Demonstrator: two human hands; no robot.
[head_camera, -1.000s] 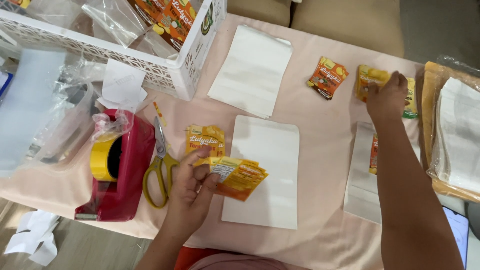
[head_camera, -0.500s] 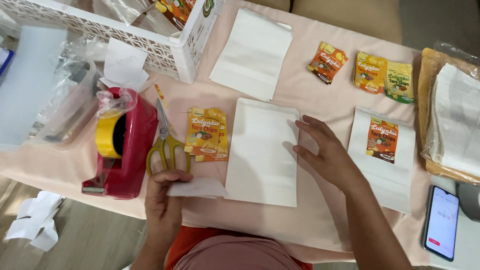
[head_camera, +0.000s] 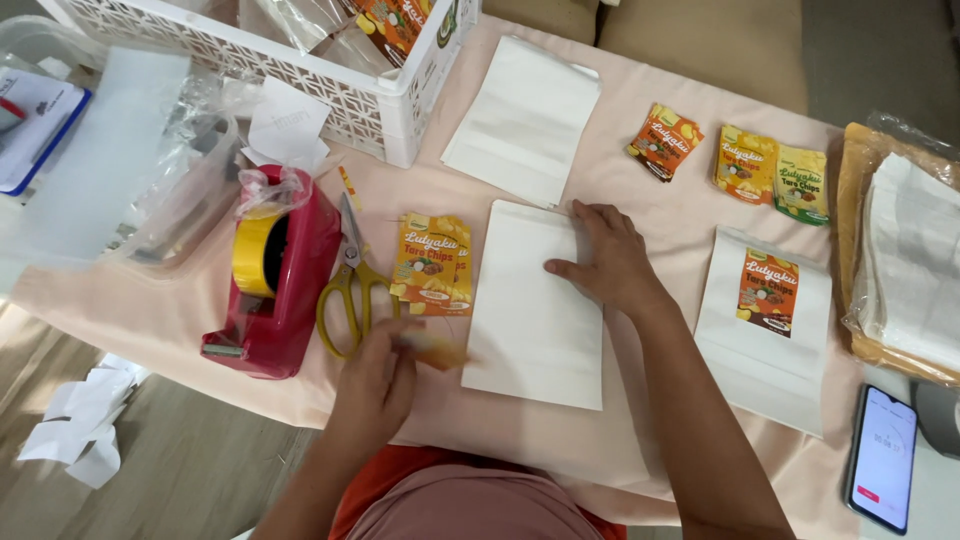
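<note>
White paper bag (head_camera: 535, 305), right hand (head_camera: 605, 258) pressed flat, fingers spread, left hand (head_camera: 378, 378) pinching blurred yellow packet (head_camera: 435, 350)

Three white paper bags (head_camera: 535, 300), five snack packets (head_camera: 432, 265), one pair of scissors (head_camera: 348, 285), one tape dispenser (head_camera: 275, 275), one phone (head_camera: 883, 457)

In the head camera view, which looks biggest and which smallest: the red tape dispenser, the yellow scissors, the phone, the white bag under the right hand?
1. White bag under the right hand, clearly largest.
2. Red tape dispenser.
3. Yellow scissors and phone: too alike to rank; the scissors are longer, the phone wider.
</note>
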